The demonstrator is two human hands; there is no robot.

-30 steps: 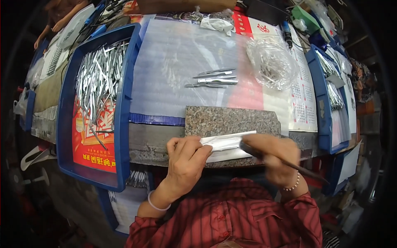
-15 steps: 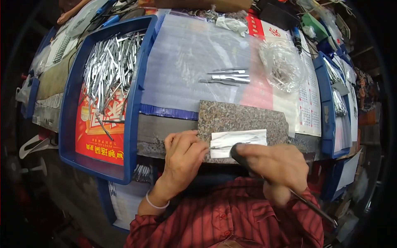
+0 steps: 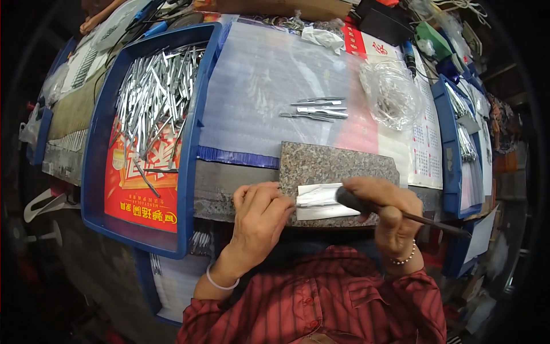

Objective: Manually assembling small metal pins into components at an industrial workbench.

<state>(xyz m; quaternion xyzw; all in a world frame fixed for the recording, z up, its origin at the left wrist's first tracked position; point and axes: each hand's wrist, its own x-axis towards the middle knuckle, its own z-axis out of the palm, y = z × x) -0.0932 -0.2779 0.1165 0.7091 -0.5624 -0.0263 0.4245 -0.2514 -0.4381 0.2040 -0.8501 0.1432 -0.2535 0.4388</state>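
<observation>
Both hands sit close together at the near edge of the bench: from the head camera I see the left hand curled with its fingertips pressing down the left end of a small white sheet, and the right hand wrapped tight round a dark-handled tool whose long shaft sticks out to the right past the wrist. That sheet lies on a speckled stone slab just ahead of the knuckles, with something thin and silvery on it. I judge the main risk to be a slip: the tool's working end is only just beside the left fingertips, so a skid could nick them or shove the sheet off the slab's near edge. I cannot see the working end itself, as the right fingers cover it, nor make out what the silvery piece is. Farther out lie a few finished metal pieces; well off to the left is a blue tray of metal strips, and a clear plastic bag beyond the right hand, contents unclear.
</observation>
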